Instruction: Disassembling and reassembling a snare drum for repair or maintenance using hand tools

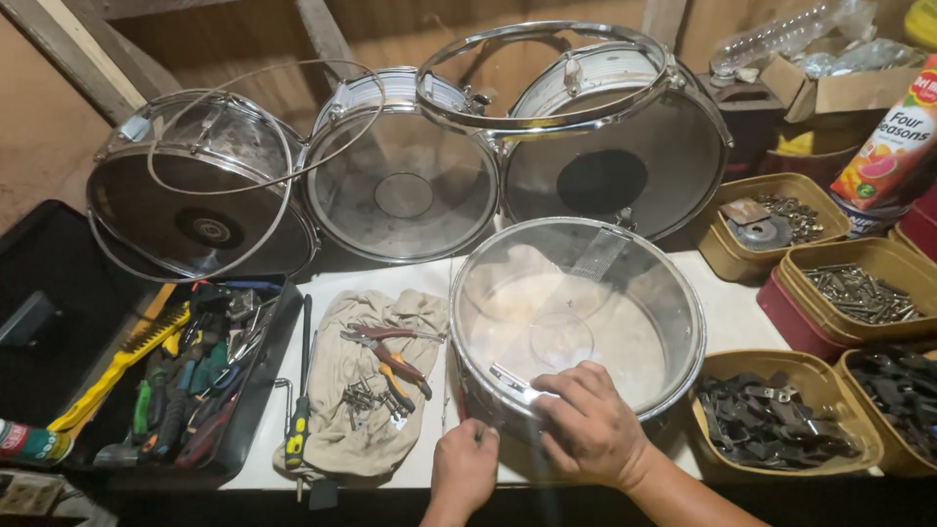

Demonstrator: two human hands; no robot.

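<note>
Working at the near rim of a shiny metal drum shell (586,322) that sits on the white bench top (732,312), just right of a beige cloth (366,410). Right hand (590,425) lies palm-down over the rim, fingers spread and curled onto the clear head, pressing rather than pinching; nothing held in it. Left hand (464,468) is closed in a loose fist against the shell's lower side by a lug; whether it pinches a small screw or key cannot be told. Judgement: the step looks like seating or fastening hardware at the rim, so the right hand should bear evenly to keep the hoop flat while the left turns squarely, not at a slant. On the cloth: red-handled pliers (395,356) and loose screws (363,398). A yellow-handled screwdriver (301,410) lies beside it, near the black tool tray (195,381). Three more drums (400,185) lean behind; tubs of metal fittings (771,420) to the right.
</note>
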